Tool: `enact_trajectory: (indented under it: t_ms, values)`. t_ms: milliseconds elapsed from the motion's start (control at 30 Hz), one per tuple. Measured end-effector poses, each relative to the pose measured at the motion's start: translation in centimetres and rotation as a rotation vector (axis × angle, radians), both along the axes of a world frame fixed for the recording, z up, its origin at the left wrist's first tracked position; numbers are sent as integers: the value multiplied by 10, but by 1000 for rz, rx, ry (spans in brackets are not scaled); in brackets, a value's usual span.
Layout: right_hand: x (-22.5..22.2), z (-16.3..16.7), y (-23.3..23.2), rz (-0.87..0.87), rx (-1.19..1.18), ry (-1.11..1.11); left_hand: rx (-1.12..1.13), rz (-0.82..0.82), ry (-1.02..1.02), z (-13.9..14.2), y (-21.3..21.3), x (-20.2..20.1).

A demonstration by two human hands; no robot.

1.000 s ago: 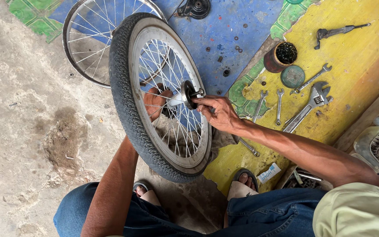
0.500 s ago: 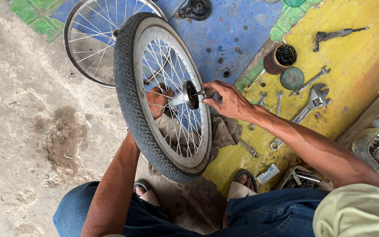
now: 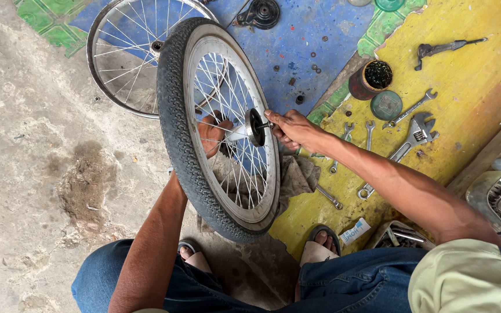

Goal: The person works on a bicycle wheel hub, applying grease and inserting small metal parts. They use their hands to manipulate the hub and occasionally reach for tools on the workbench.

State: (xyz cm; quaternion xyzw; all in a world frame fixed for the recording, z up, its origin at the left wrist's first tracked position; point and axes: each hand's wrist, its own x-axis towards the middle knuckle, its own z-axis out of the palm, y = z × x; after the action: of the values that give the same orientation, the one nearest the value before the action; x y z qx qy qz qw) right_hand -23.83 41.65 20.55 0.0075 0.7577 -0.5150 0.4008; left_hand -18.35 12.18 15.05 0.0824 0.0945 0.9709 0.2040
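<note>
A spoked bicycle wheel with a black tyre (image 3: 176, 133) stands upright on the ground between my knees. My left hand (image 3: 211, 134) reaches behind the spokes and holds the hub from the far side. My right hand (image 3: 292, 127) pinches the thin axle end that sticks out of the black hub (image 3: 254, 126) on the near side. The hub's far side is hidden by spokes and my left hand.
A bare rim with spokes (image 3: 124, 55) lies behind on a blue mat. Several wrenches (image 3: 408, 136), a small open tin (image 3: 370, 79) with its lid (image 3: 386, 105) and a grey rag (image 3: 297, 177) lie on the yellow mat at right. Concrete ground lies at left.
The wheel has shifted slightly right and stands more upright. My right hand slid from the spokes up onto the axle end.
</note>
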Motion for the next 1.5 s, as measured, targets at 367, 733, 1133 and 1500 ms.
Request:
enact_trajectory:
  t_ms: [367, 733, 1133, 1500]
  values:
    - [4, 19, -7, 166, 203, 284, -15, 34, 6, 8, 3, 1]
    - [0, -1, 2, 144, 167, 274, 36, 14, 34, 0, 4, -1]
    - [-2, 3, -4, 51, 72, 103, -832, 225, -6, 7, 9, 8]
    - [-6, 11, 2, 161, 127, 306, -1126, 280, 164, 18, 11, 7]
